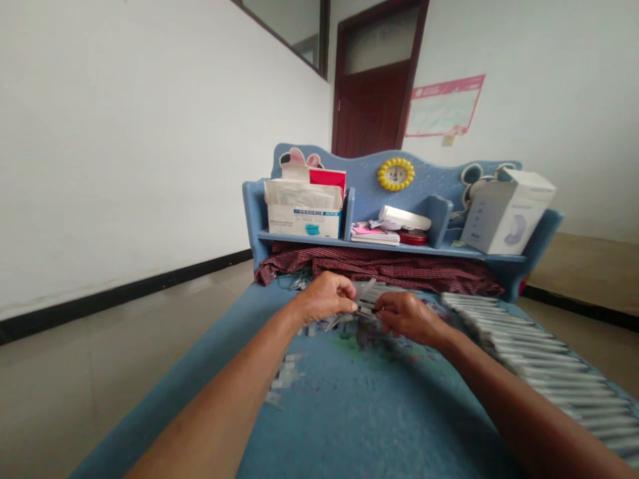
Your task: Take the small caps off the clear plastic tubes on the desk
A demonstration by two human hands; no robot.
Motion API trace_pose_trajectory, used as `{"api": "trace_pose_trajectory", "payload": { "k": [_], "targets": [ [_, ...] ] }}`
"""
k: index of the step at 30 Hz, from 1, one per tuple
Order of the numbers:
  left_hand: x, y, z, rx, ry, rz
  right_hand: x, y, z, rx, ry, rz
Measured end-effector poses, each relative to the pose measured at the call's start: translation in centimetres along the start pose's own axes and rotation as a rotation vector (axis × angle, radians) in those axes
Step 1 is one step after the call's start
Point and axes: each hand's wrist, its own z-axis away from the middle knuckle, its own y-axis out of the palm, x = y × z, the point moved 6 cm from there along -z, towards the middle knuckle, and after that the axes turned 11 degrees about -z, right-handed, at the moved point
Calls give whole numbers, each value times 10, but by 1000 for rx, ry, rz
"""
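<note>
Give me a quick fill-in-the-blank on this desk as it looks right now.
1. The left hand and right hand pinch small grey pieces over a desk coloured ____.
2. The row of grey strips lies on the person's ____ side.
3. The checked cloth under the shelf is mainly ____.
4. The flower-shaped clock has ____ petals.

Missing words: blue; right; red; yellow.

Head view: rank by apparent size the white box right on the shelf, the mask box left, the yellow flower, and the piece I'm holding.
1. white box
2. mask box, nearly alike
3. yellow flower
4. grey piece, partly hidden, so unsure
</note>
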Motion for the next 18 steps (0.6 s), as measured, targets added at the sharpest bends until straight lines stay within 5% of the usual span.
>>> {"api": "trace_pose_trajectory", "payload": {
  "k": [6,18],
  "targets": [
    [-15,8,5,154,30,-127,-6,-24,21,-48,5,-289],
    [-18,19,7,256,5,-234,3,-27,30,-43,-79,-243]
  ]
}}
